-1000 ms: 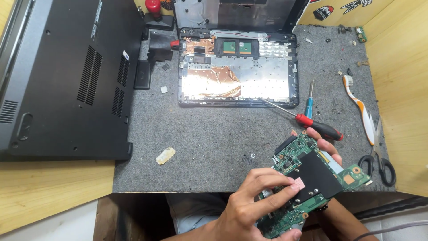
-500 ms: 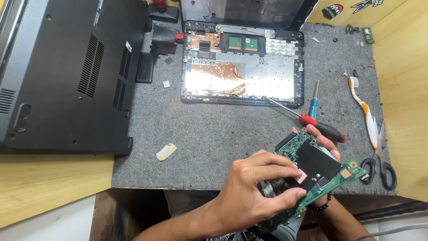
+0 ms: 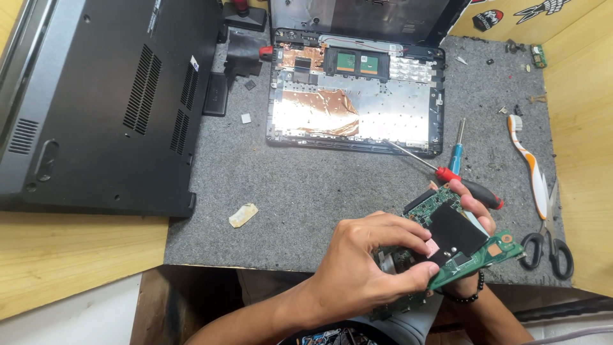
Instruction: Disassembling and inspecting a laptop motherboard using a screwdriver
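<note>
Since the earlier frames the left hand (image 3: 357, 271) has come further over the green circuit board with a black square cover (image 3: 450, 239), and its fingers now curl across the board's left end; the board itself has stayed at lower right of the frame, above the near edge of the grey felt mat (image 3: 306, 191).

Left hand: grip clenched on the board, thumb on the lower edge, fingertips pressed to the top face beside a small pink pad. Right hand (image 3: 476, 214): mostly hidden beneath the board; fingers show past its upper right edge, so its grip is grasping the board from below. A black bead bracelet (image 3: 463, 297) sits on that wrist.

Board attitude: tilted, long axis running from lower left to upper right.

Surroundings: a red-and-black-handled screwdriver (image 3: 447, 174) lies just beyond the right fingers, with a slim blue screwdriver (image 3: 456, 150) near it. An opened laptop chassis with copper foil and bare metal plate (image 3: 354, 96) occupies upper centre. A large black plastic laptop bottom cover (image 3: 96, 102) fills upper left, partly on the wooden bench (image 3: 70, 255). An orange-and-white toothbrush (image 3: 529, 163) and black-handled scissors (image 3: 549, 236) lie at right. A small yellowish scrap (image 3: 243, 215) rests on the mat, left of centre.
</note>
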